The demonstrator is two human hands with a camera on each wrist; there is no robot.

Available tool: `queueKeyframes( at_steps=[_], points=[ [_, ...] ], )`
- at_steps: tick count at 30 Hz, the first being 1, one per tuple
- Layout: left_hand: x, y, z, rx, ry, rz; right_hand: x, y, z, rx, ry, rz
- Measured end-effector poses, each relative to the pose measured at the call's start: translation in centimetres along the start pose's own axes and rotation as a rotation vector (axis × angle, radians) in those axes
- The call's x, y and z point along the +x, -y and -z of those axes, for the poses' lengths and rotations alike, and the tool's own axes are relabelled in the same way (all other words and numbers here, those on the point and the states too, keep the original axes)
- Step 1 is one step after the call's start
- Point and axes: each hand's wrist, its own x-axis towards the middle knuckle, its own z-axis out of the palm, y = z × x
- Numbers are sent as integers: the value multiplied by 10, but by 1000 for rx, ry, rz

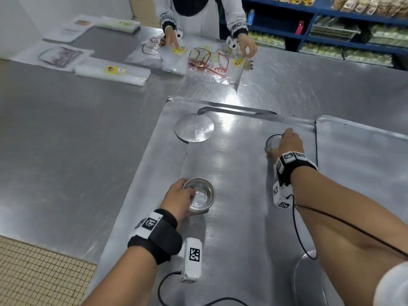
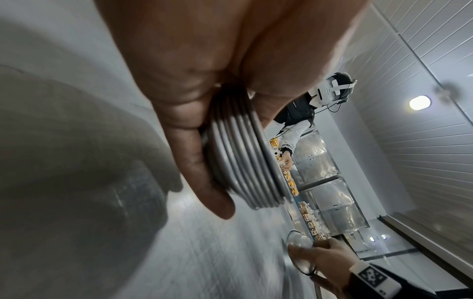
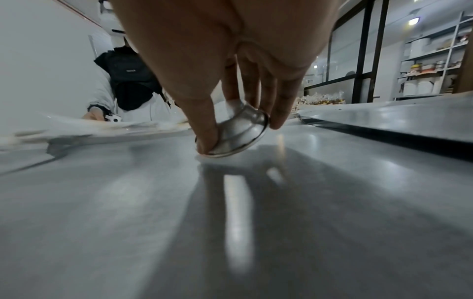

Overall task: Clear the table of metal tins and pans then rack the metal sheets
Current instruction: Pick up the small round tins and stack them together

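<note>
Tins sit nested in my left hand (image 1: 179, 198): the stack of tins (image 2: 245, 159) is gripped with the thumb over the rim and the fingers curled under, held just above the big metal sheet (image 1: 231, 173). My right hand (image 1: 287, 143) is further out on that same sheet, thumb and fingers pinching a single small tin (image 3: 238, 131), which is tipped on edge with one side of its rim touching the sheet. Beyond both hands a flat round disc (image 1: 194, 128) lies on the sheet near its far left corner, with a metal strip (image 1: 238, 111) along the far edge. A second sheet (image 1: 362, 155) lies just beside, to the right, its raised edge close to my right hand. Near my right elbow I see the rim of a pan (image 1: 306, 261), mostly hidden by my arm. Across the steel table (image 1: 66, 120) another person (image 1: 198, 16) handles plastic bags (image 1: 176, 58), well apart from my work.
</note>
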Motion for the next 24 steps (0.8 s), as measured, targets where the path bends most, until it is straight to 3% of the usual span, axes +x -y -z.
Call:
queueKeyframes(
  at_steps=[7,12,18,24],
  points=[
    [-29,-1,5,-8,5,18,-53,46,20,264,-68,59],
    [-57,-4,16,22,25,1,-118,76,30,366,-100,219],
    [-85,-1,31,42,-11,-22,-201,81,16,593,-148,405],
    [-109,5,42,15,0,-26,-274,73,11,808,-65,483]
  ],
)
